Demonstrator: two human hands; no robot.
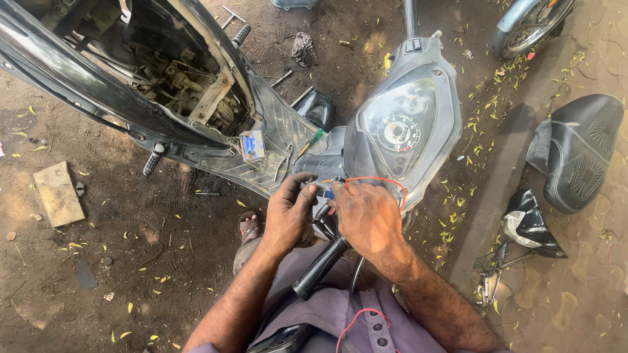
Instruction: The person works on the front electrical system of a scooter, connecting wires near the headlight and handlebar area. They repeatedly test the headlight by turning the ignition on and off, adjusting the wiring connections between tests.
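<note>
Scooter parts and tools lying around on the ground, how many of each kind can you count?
Scooter seat: 1
Black body panels: 2
Metal tools: 2
Rag: 1
Flat block: 1
Total: 7

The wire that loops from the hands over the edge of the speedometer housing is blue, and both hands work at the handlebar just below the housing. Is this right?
Not quite. In the head view the wire is red, not blue. The rest holds: the left hand and right hand both work at the handlebar, just below the speedometer housing.
</note>
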